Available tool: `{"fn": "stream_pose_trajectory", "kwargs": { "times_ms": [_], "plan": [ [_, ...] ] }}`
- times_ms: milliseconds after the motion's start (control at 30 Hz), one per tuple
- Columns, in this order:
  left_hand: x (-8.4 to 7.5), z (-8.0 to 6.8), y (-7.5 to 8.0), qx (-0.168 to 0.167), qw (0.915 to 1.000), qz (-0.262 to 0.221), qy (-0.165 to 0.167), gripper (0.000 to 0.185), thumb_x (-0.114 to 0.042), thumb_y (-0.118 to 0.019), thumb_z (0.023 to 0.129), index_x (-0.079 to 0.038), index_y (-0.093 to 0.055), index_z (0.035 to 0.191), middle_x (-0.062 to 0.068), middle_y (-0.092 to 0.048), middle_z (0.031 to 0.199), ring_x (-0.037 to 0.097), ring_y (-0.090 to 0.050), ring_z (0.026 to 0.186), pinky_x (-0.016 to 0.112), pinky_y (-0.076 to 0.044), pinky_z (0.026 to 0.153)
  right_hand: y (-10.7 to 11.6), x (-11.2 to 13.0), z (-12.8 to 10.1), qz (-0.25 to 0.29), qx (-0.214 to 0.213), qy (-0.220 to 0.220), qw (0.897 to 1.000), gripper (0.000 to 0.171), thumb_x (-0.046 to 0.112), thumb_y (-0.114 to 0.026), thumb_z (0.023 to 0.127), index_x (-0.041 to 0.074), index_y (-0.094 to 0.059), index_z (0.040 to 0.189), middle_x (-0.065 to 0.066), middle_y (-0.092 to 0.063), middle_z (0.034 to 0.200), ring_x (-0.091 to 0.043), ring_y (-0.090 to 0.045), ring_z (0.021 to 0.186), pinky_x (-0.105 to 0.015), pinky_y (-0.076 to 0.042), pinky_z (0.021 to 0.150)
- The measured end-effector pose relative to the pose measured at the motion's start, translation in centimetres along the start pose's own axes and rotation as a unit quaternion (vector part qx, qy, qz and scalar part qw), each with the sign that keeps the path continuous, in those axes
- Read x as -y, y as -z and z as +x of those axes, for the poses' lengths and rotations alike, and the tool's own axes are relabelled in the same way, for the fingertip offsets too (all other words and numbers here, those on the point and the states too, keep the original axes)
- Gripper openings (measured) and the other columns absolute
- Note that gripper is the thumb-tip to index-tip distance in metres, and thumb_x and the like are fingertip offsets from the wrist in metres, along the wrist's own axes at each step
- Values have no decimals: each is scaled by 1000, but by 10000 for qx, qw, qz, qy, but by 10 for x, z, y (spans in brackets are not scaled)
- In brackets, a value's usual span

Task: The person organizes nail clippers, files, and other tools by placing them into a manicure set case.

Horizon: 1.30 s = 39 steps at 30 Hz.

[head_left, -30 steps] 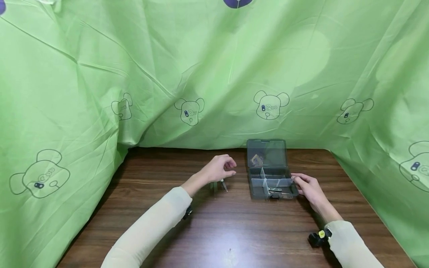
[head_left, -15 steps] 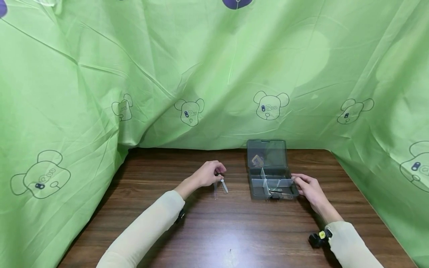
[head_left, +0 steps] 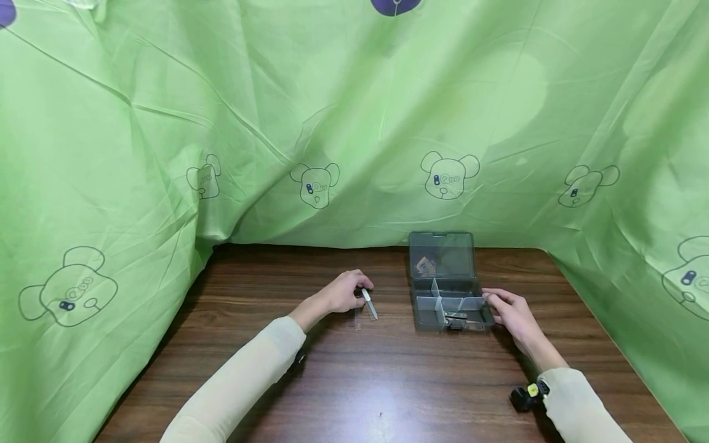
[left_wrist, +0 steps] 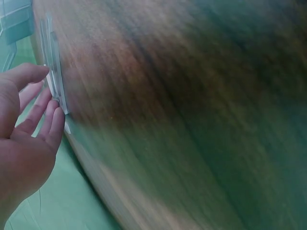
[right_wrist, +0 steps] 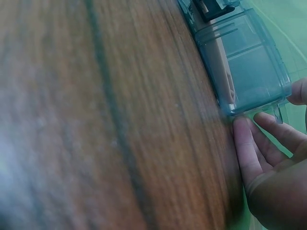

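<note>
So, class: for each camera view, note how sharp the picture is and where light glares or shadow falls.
Head view: sharp throughout, a soft glare patch on the table, arm shadows beneath the sleeves. Left wrist view: wood grain smeared by blur, dark at upper right; the left hand and clear strip are clearer. Right wrist view: blurred wood at left, while the box and right hand are sharper.

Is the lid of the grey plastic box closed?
No, the lid stands open behind the box, whose divided compartments show.
</note>
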<state>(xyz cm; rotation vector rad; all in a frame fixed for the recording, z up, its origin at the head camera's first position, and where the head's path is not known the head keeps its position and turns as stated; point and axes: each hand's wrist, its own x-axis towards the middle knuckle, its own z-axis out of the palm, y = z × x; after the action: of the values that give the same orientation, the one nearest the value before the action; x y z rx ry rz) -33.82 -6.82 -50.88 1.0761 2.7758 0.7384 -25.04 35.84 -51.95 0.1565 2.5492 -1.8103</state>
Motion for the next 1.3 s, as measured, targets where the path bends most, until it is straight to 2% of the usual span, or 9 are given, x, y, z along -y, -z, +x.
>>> {"fn": "stream_pose_trajectory", "kwargs": {
  "times_ms": [233,400,733,967,1100,1300],
  "plan": [
    [-2,1,-2,43,10000,-56,-10,17,-7,-80,92,-7,-76,109,7,-67,111,21,-67,101,33,-56,92,0,-1,0,-8,28,4,10000,54,29,-53,112,-8,-50,151,-31,-49,153,3,-60,103,-22,-57,84],
    [-4,0,-1,34,10000,27,-56,6,-12,-80,95,-11,-78,100,4,-65,108,21,-65,100,35,-55,92,1,-5,1,78,109,-66,9999,55,29,-52,112,-7,-48,153,-30,-47,156,3,-60,107,-21,-57,85],
    [-3,0,-4,17,10000,-37,-46,7,-14,-80,97,-13,-73,94,0,-63,101,16,-66,91,26,-55,81,1,-9,2,89,129,-153,9998,54,28,-49,113,-7,-47,154,-30,-46,157,3,-61,106,-21,-57,85],
    [-4,-1,-8,106,9999,40,-62,7,-13,-74,101,-13,-68,98,-4,-63,97,9,-62,87,25,-54,78,-1,-9,-1,30,102,-101,9999,53,27,-50,112,-8,-48,153,-30,-48,155,2,-61,107,-21,-57,85],
    [-7,0,-5,-47,9997,-30,-225,5,-10,-73,101,-12,-68,101,-5,-65,95,7,-63,87,24,-55,78,0,-10,-1,13,103,-100,9999,53,27,-50,112,-8,-48,152,-30,-48,155,2,-61,107,-21,-57,85],
    [-18,4,9,-427,9973,-341,-481,4,-9,-73,100,-7,-71,102,-3,-66,95,10,-64,88,27,-56,80,3,-9,2,-16,86,-22,10000,52,27,-49,113,-8,-49,151,-29,-48,155,2,-61,108,-20,-57,85]
  ]
}}
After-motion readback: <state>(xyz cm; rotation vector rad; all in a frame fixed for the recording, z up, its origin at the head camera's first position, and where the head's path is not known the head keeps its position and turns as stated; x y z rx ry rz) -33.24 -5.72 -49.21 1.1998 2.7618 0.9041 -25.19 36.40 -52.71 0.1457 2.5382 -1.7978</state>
